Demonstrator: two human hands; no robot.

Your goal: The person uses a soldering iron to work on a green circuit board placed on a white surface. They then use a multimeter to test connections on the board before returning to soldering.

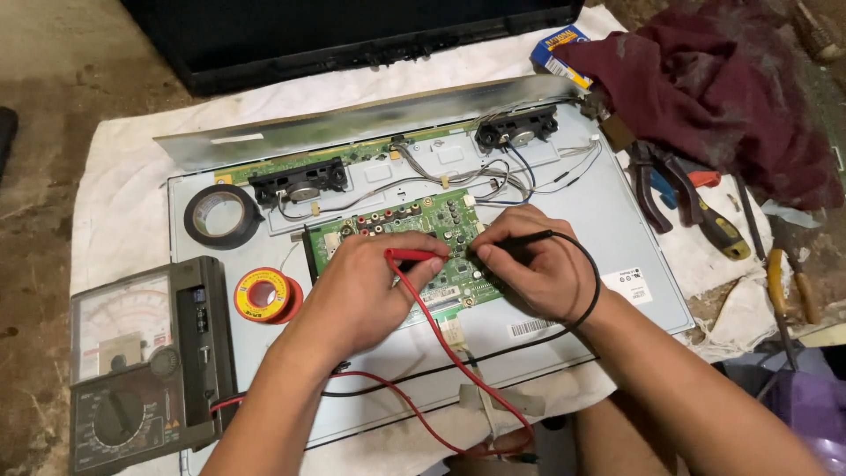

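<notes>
Head view: left hand (366, 286) pinches a red probe (414, 256), right hand (538, 264) pinches a black probe (520, 240), both tips on the green circuit board (441, 225) at centre. At 8 o'clock sits an analog multimeter (141, 361); a solder spool (264, 293) and black tape roll (220, 214) lie toward 9; pliers (661, 189) at 3.

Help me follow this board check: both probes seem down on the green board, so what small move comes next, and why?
Probably a glance left to the analog meter: the left hand holds the red probe and the right hand the black probe, tips on the circuit board.
</notes>
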